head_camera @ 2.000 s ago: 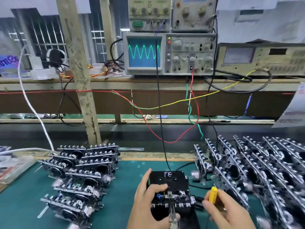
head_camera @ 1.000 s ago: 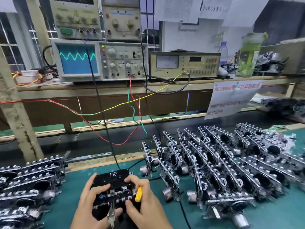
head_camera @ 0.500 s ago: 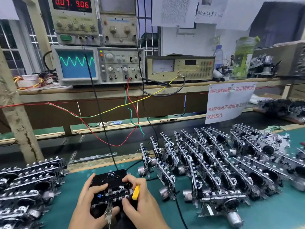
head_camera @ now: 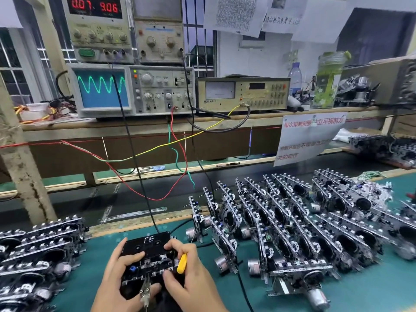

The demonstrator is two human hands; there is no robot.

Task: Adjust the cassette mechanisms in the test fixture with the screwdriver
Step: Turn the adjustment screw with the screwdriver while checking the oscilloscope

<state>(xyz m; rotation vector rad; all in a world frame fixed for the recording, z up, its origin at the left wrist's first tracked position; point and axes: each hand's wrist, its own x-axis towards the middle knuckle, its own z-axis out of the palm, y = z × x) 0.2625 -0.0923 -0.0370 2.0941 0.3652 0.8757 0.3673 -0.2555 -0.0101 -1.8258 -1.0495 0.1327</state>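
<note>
A person's two hands work at a black box-shaped test fixture [head_camera: 147, 246] marked "FE", set on a green-matted worktop [head_camera: 371, 296] at the 6 o'clock edge of the view. The left hand [head_camera: 119, 275] curls over the fixture's left side, thumb laid across the black cassette mechanism [head_camera: 148, 266] seated in it. The right hand [head_camera: 191, 273] grips the fixture's right side, a yellow-handled screwdriver [head_camera: 182, 263] tucked between its fingers, the handle pointing up; the tip is hidden. A small metal clip [head_camera: 145, 289] hangs at the fixture's near edge between the thumbs. Stacked black-and-silver cassette mechanisms [head_camera: 40, 251] lie at 9 o'clock, and rows of upright mechanisms [head_camera: 292, 224] fill the worktop at 3 o'clock. On the wooden shelf [head_camera: 135, 127] at 12 o'clock, a beige oscilloscope [head_camera: 130, 91] shows a green sine wave, and a power supply [head_camera: 96, 28] above it reads in red digits. A black cable [head_camera: 132, 154] runs down to the fixture.
</note>
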